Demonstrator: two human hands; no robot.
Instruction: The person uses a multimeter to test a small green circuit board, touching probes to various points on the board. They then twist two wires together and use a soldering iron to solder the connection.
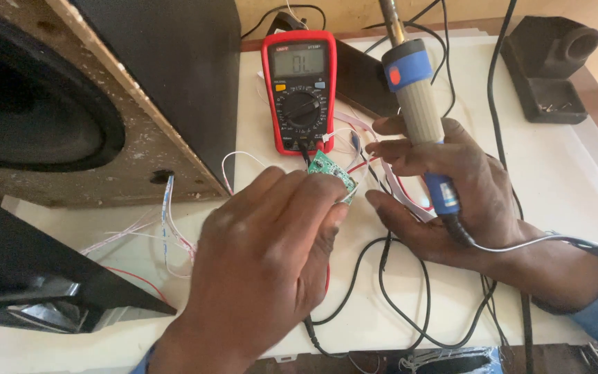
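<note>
- Green and small, the printed circuit board sits pinched between the fingertips of the left hand, raised just above the white tabletop and just in front of the red-cased digital multimeter.
- The left hand is closed on the board's near edge, fingers curled over it, so much of the board is hidden.
- The right hand is wrapped around the blue-and-grey handle of a soldering iron; the shaft points up and away, its tip out of view at the top edge.
- Thin white and red wires run from a hole in the worn wooden speaker box toward the board; black leads loop across the table near both hands.
- A black iron stand rests well apart at the far right.
- Judged from this, good work calls for steadying the board by its edges, keeping fingers off the joints, and turning the iron so its hot end stays away from the loose wires and the meter.
</note>
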